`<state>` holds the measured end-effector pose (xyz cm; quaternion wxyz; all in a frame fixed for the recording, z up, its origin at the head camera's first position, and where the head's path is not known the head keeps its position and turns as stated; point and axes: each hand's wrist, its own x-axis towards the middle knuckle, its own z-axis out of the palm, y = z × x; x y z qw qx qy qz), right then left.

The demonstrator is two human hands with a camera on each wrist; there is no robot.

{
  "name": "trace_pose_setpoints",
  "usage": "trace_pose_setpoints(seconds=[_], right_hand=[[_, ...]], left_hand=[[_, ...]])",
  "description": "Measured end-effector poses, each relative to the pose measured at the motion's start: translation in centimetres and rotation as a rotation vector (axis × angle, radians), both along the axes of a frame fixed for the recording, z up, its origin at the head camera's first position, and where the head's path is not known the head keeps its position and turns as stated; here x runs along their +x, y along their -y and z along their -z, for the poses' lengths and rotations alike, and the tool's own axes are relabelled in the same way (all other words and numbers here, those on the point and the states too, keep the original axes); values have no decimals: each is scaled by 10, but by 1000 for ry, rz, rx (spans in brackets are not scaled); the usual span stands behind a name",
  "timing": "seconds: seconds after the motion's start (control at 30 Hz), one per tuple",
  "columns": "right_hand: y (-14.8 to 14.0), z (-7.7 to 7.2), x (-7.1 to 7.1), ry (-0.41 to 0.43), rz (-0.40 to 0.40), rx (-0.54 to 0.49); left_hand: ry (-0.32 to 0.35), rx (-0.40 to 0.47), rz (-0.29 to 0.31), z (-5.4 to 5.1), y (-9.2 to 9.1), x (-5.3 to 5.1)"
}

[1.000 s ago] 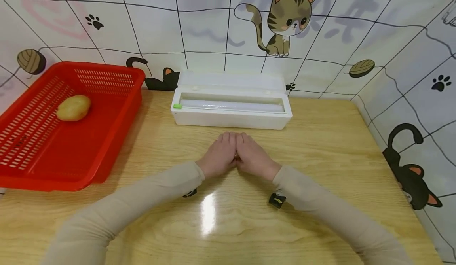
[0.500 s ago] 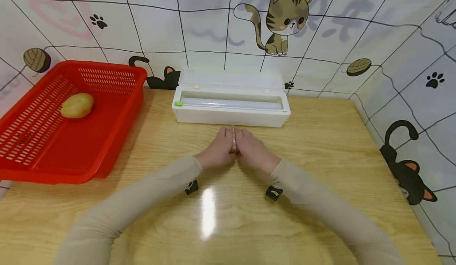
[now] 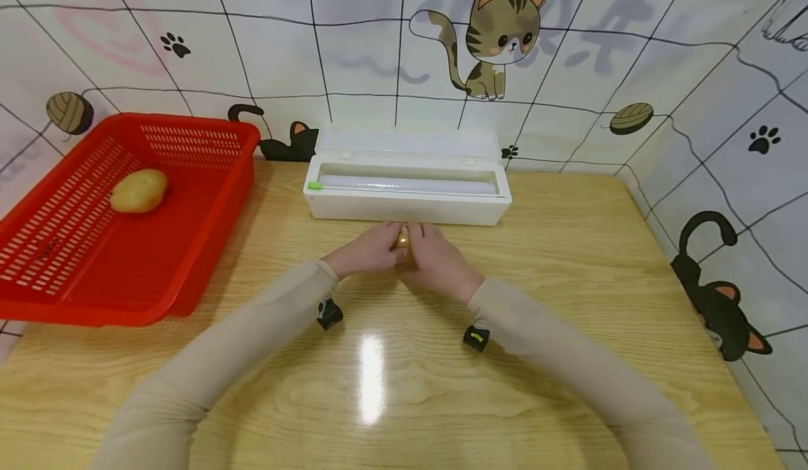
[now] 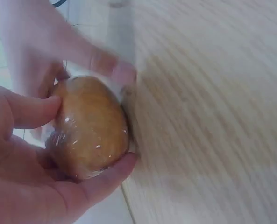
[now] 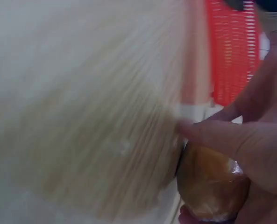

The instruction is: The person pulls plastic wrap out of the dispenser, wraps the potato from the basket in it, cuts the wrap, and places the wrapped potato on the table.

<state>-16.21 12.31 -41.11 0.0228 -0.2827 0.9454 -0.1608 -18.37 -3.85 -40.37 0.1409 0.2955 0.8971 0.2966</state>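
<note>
Between my two hands is a potato in shiny cling film [image 3: 403,238], just in front of the white box in the head view. My left hand [image 3: 366,251] grips it, thumb on one side and fingers beneath, as the left wrist view shows of the wrapped potato [image 4: 92,126]. On the other side my right hand [image 3: 438,263] also holds it; the right wrist view has the thumb lying along the top of the potato [image 5: 210,186] and fingers curled round it. The fingers hide most of the potato from the head view.
A white cling film box [image 3: 410,209] with its lid up and a roll inside stands at the back of the wooden table [image 3: 568,245]. To the left, a red plastic basket [image 3: 183,259] contains another potato [image 3: 139,191]. Cat-printed walls border the back and right.
Both hands have shifted slightly forward and left. They were pressed close together with the potato hidden; now they are a little apart and its wrapped top shows between them.
</note>
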Motion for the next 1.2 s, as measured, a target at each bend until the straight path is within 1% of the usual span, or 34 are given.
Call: trace_pose_setpoints(seconds=[0.07,0.1,0.17,0.2,0.27,0.33,0.37,0.43,0.5,0.57,0.6,0.63,0.67,0.73,0.77,0.87,0.9,0.97,1.0,1.03,1.1,1.2], right_hand=[[1,2,-6,-25,-14,-10],[1,2,-9,-18,-23,-24],[0,-1,-15,38,-34,-50],[0,-3,-17,80,-33,-62],[-1,-6,-20,155,-12,-69],[1,-8,-19,175,20,-35],[2,-8,-18,160,32,-8],[4,-5,-15,90,38,44],[6,-1,-12,-15,24,71],[7,3,-11,-114,-10,78],[7,4,-11,-141,-25,73],[7,4,-12,-149,-37,68],[6,4,-13,-149,-51,72],[6,2,-18,-83,-58,72],[5,0,-21,-26,-55,68],[3,-4,-28,152,-31,29],[3,-5,-31,208,-16,5],[2,-7,-33,273,0,-28],[2,-7,-33,278,1,-29],[2,-7,-33,269,-2,-13],[3,-7,-31,223,-5,35],[5,-5,-30,125,-9,101]], left_hand=[[-26,1,9,1,1,2],[-44,-3,12,2,1,3],[-68,-4,12,4,1,5],[-77,-6,16,5,1,4],[-84,-18,25,8,0,2],[-81,-38,36,11,-2,-3],[-73,-46,43,12,-3,-6],[-60,-75,59,13,-5,-11],[-64,-99,70,13,-8,-14],[-89,-115,70,13,-11,-15],[-104,-119,64,13,-12,-15],[-123,-119,56,14,-12,-14],[-132,-102,41,15,-12,-12],[-138,-58,6,16,-11,-9],[-146,-39,-1,18,-10,-7],[-175,3,-4,21,-8,-4],[-193,2,3,22,-8,-4],[-224,-8,23,24,-8,-7],[-222,-12,22,24,-8,-9],[-207,-13,18,24,-9,-12],[-184,-17,22,22,-10,-18],[-100,-43,27,15,-11,-27]])
